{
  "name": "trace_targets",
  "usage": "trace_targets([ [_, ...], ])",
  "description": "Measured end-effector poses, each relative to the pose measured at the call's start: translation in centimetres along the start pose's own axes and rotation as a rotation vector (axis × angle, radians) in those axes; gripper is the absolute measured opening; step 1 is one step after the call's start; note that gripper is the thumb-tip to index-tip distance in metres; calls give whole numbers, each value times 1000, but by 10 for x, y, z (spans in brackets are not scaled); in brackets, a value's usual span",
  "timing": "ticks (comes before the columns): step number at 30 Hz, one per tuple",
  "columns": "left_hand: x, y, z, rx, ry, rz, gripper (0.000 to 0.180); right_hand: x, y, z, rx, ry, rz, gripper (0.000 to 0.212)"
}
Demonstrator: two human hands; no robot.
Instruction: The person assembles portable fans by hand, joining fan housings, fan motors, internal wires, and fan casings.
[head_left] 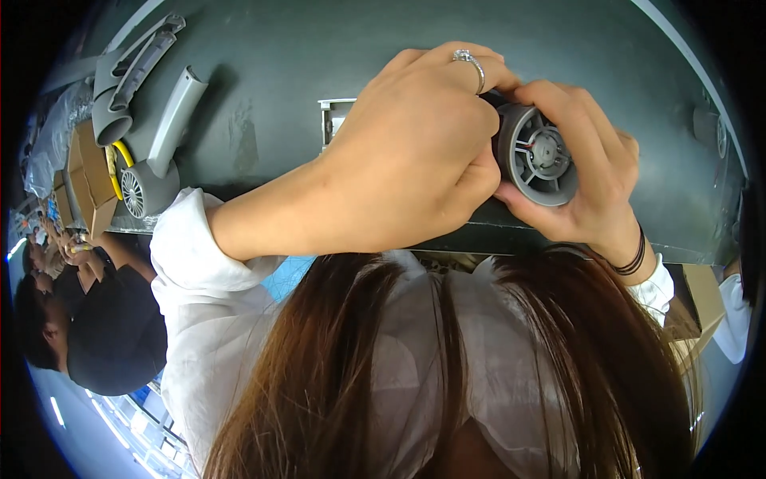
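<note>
A grey, round fan housing (pixel 549 156), with spokes around a central hub and a bit of red at the hub, faces up toward me above the table. My right hand (pixel 594 164) wraps its right side, fingers over the top and thumb under the lower edge. On its left, my left hand (pixel 423 148) is closed with curled fingers against the housing's side; its fingertips are mostly hidden behind the knuckles. Partly covered by my left wrist, a light metal frame-like part (pixel 335 116) lies on the table.
At the left on the dark green table (pixel 279 48) lie a grey tubular shell (pixel 112 120), a grey handle piece (pixel 175 116) joined to a vented round end (pixel 144 190), a yellow cable (pixel 118 172) and a cardboard box (pixel 89 176). Another person (pixel 112 319) sits beyond the left edge.
</note>
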State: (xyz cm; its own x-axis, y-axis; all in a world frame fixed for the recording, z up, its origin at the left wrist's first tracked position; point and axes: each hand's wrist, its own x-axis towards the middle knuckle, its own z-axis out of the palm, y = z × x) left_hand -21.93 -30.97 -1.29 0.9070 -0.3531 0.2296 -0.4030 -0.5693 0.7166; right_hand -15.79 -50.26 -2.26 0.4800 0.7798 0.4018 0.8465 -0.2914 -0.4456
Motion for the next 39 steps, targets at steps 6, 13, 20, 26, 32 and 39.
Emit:
trace_targets([
  [6,0,2,3,21,34,-7,12,-1,-3,-1,-21,-2,34,51],
  [13,-1,3,2,86,30,-2,13,-1,-5,-2,-26,-17,42,51],
  [20,-5,1,3,92,69,4,12,-2,-2,1,-14,2,-14,52],
  [26,-7,0,2,117,57,26,12,0,-4,-1,-24,-24,-1,54],
  [32,-10,-4,-2,121,44,43,12,1,-2,1,-10,-2,-52,55],
  [39,-10,-13,-10,105,-36,88,10,0,-4,4,4,-7,-19,55],
])
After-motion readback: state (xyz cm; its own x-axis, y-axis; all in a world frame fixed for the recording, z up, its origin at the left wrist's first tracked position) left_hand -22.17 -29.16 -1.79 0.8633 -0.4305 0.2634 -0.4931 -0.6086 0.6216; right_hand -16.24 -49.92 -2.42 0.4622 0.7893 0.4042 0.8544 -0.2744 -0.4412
